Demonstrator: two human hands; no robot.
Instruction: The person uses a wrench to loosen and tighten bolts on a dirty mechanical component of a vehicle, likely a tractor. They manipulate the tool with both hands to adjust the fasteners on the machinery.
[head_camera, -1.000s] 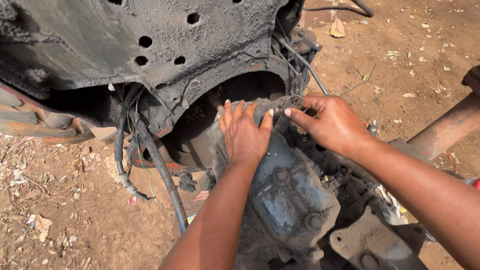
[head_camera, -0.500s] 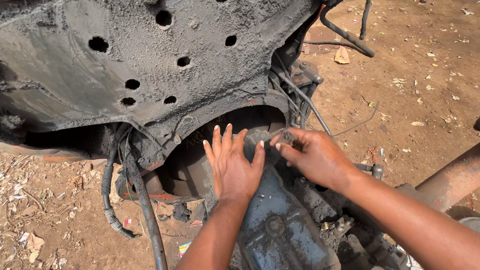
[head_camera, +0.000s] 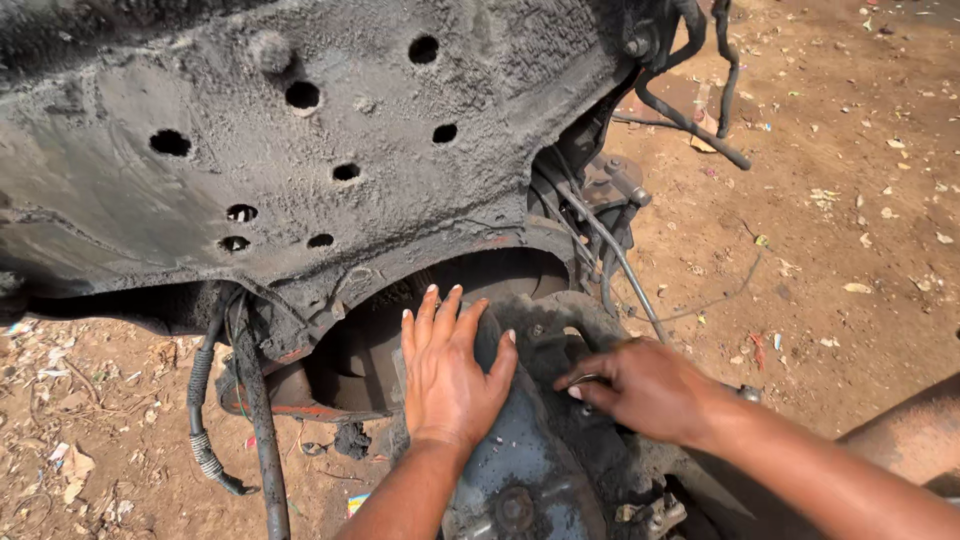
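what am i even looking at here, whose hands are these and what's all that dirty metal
A camera worn on a person's head looks down at their own two bare hands. The left hand lies flat, fingers spread, on a greasy blue-grey metal housing. The right hand pinches a small part on that housing; what it is cannot be told. Above hangs a large grimy metal panel with round holes. Black hoses dangle at the left, thin cables run at the right. Below is bare dirt ground with litter.

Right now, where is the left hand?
In the head view, the left hand lies flat, fingers spread, on the grimy metal housing at lower centre, just under the arched opening and beside the right hand.
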